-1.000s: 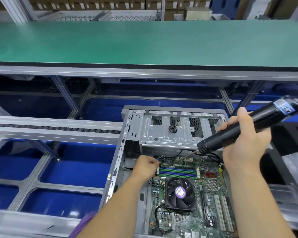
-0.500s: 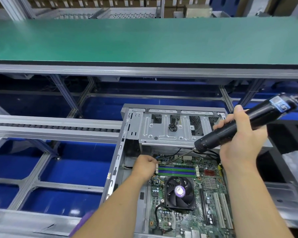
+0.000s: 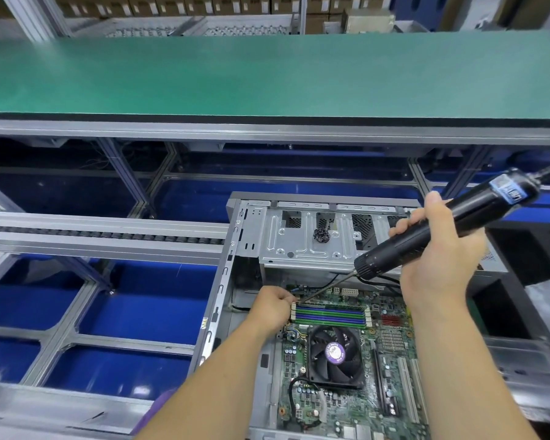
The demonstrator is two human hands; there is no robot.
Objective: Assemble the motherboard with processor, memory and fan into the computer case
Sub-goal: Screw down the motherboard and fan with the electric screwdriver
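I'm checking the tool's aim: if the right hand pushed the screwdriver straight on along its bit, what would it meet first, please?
Probably the motherboard corner beside the left hand, where the electric screwdriver bit ends, just beyond the memory slots. Depth is uncertain; the fingertips are close.

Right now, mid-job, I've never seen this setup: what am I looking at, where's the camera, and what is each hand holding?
The one view comes from a camera on the person's head, looking down at two bare hands. An open computer case lies on a metal-framed work line, with the motherboard, fan and memory sticks already inside. The right hand grips a black electric screwdriver, its bit angled toward the board's far left corner. The left hand is curled at that corner beside the bit tip; whether it pinches a screw is hidden.
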